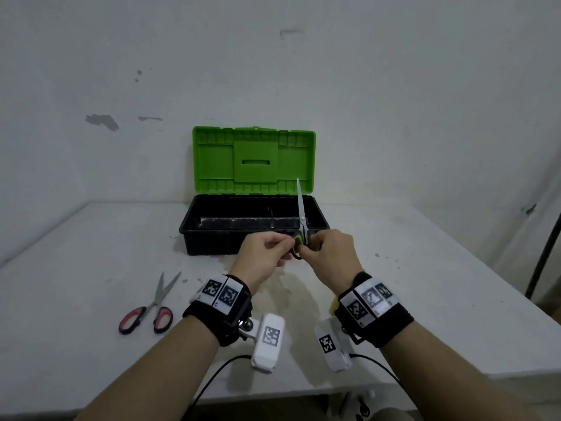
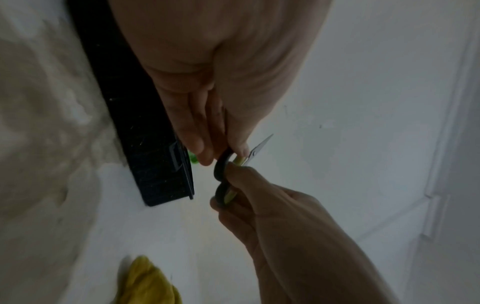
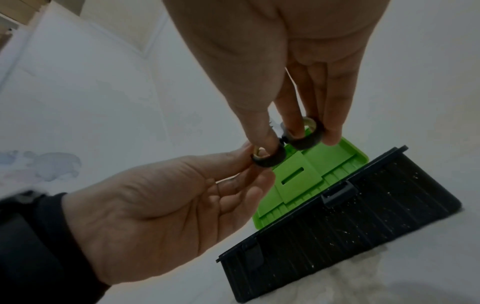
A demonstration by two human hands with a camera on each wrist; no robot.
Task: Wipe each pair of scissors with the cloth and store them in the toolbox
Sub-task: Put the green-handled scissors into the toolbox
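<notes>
Both my hands hold one pair of scissors (image 1: 301,208) with black and yellow-green handles just in front of the toolbox, blades together and pointing up. My left hand (image 1: 283,249) pinches one handle loop (image 2: 221,164). My right hand (image 1: 307,251) grips the two loops (image 3: 301,144) from the other side. The toolbox (image 1: 212,230) stands open, with a black base (image 3: 363,226) and an upright green lid (image 1: 253,159). A second pair of scissors (image 1: 148,308), red-handled and slightly spread, lies on the table at the left. The yellow cloth (image 2: 148,281) lies on the table under my right wrist.
The white table (image 1: 76,256) ends close to my body and meets the wall just behind the toolbox. A black pole (image 1: 546,247) leans at the far right. Black cables (image 1: 218,372) run from my wrist cameras over the front edge.
</notes>
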